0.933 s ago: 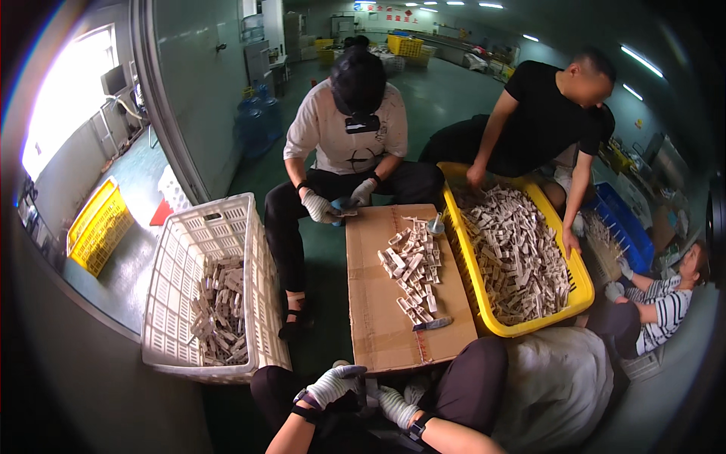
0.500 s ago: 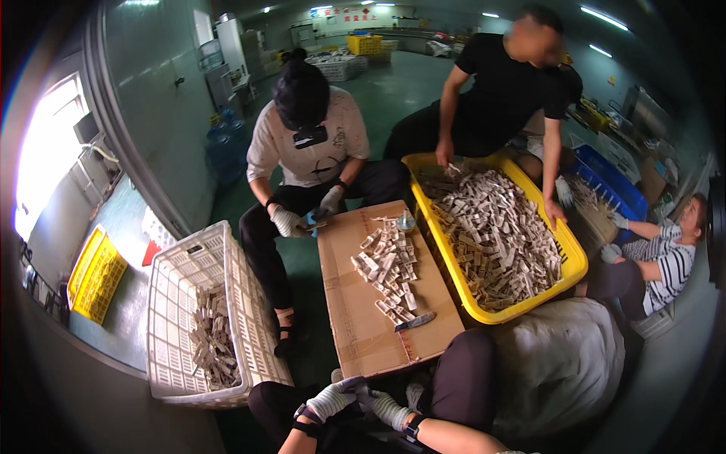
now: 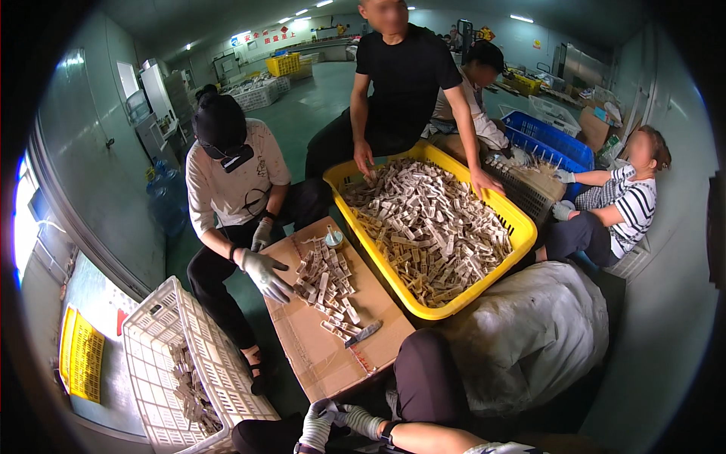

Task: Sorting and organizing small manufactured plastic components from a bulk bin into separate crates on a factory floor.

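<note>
At the lower edge my left hand (image 3: 316, 427), in a striped white glove, is closed with its fingers bent inward. My right hand (image 3: 361, 421), gloved alike, meets it with closed fingers. What they hold between them is too small and hidden to name. Just beyond lies a cardboard box top (image 3: 302, 352) bearing a heap of small pale flat pieces (image 3: 324, 284). A dark-handled tool, knife-like in shape (image 3: 364, 334), lies at the heap's near end. Across the cardboard, a co-worker's gloved hand (image 3: 266, 277) spreads its fingers beside the heap.
A yellow crate (image 3: 429, 309) full of similar pieces stands right of the cardboard, with a person in black reaching into it. A white basket (image 3: 162, 333) is at the left. A white sack (image 3: 541, 333) lies to my right. Two more people sit near a blue crate (image 3: 556, 140).
The view has swung right, so the scene sits further left. The co-worker opposite has brought an open hand over toward the heap. My hands stay together, lower in the picture.
</note>
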### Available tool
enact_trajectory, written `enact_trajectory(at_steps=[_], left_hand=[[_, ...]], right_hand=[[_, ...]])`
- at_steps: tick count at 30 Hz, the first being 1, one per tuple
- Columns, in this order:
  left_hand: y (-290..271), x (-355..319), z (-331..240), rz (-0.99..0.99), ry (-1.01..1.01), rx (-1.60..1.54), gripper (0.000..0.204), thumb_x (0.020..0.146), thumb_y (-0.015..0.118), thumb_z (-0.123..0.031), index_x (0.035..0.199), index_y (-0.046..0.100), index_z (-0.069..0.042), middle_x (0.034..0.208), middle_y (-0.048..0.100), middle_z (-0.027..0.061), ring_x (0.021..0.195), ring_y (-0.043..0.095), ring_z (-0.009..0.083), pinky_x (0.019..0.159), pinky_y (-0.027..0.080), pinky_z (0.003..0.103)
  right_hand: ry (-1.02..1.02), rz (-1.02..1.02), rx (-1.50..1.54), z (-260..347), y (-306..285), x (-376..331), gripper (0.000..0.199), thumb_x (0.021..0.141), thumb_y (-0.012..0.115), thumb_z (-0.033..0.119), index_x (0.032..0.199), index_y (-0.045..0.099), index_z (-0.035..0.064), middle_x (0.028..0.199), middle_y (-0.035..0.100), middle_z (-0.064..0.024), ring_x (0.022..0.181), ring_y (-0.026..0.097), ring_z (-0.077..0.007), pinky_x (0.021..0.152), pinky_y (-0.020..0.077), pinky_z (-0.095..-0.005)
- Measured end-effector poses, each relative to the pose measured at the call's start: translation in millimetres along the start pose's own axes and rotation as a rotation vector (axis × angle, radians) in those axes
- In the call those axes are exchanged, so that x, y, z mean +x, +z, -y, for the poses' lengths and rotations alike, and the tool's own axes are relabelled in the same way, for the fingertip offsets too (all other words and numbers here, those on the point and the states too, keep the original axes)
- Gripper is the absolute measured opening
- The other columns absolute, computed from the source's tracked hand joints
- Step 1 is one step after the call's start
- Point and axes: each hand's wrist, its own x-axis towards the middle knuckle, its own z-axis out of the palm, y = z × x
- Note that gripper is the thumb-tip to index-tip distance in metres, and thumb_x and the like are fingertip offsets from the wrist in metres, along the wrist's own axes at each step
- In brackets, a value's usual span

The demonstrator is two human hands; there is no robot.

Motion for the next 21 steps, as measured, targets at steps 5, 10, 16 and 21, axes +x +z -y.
enact_trajectory(at_steps=[5, 10, 16, 21], left_hand=[[-7.5, -1.1, 8.8, 0.046, -0.03, -0.103, 0.032, 0.082, 0.06, 0.01, 0.112, 0.061, -0.001, 0.107, 0.066, 0.01, 0.099, 0.062, 0.0194, 0.092, 0.05, 0.034], [-7.4, -9.5, -28.8, 0.163, -0.018, 0.036, 0.028, 0.086, 0.058, 0.007, 0.114, 0.061, 0.001, 0.109, 0.064, 0.0143, 0.101, 0.062, 0.0238, 0.091, 0.051, 0.035], [-25.8, 8.8, -21.6, 0.476, -0.077, 0.329, 0.051, 0.08, 0.044, 0.017, 0.129, 0.051, 0.003, 0.118, 0.062, 0.0155, 0.104, 0.06, 0.0222, 0.092, 0.047, 0.029], [-9.2, 9.1, -20.2, 0.505, 0.022, 0.382, 0.049, 0.08, 0.042, 0.018, 0.125, 0.054, 0.005, 0.103, 0.067, 0.0154, 0.096, 0.063, 0.0212, 0.085, 0.05, 0.028]], right_hand=[[-0.069, 0.041, -0.112, -9.1, -4.5, 3.8, 0.035, 0.091, 0.064, 0.036, 0.112, 0.065, 0.009, 0.092, 0.063, 0.0028, 0.083, 0.053, -0.0099, 0.076, 0.0467, -0.0267], [-0.069, 0.145, -0.15, 15.2, -2.7, -8.0, 0.032, 0.093, 0.06, 0.033, 0.113, 0.064, 0.0077, 0.1, 0.063, 0.0003, 0.092, 0.054, -0.0107, 0.084, 0.0444, -0.0262], [-0.043, 0.15, -0.168, 5.0, -4.3, -7.9, 0.032, 0.094, 0.06, 0.034, 0.106, 0.067, 0.0056, 0.088, 0.064, 0.0021, 0.083, 0.052, -0.0081, 0.08, 0.0444, -0.0247], [0.166, 0.246, 0.729, -56.7, -23.4, 44.7, 0.026, 0.097, 0.05, 0.021, 0.112, 0.063, 0.0048, 0.1, 0.063, -0.0049, 0.091, 0.053, -0.0127, 0.087, 0.0443, -0.0245]])
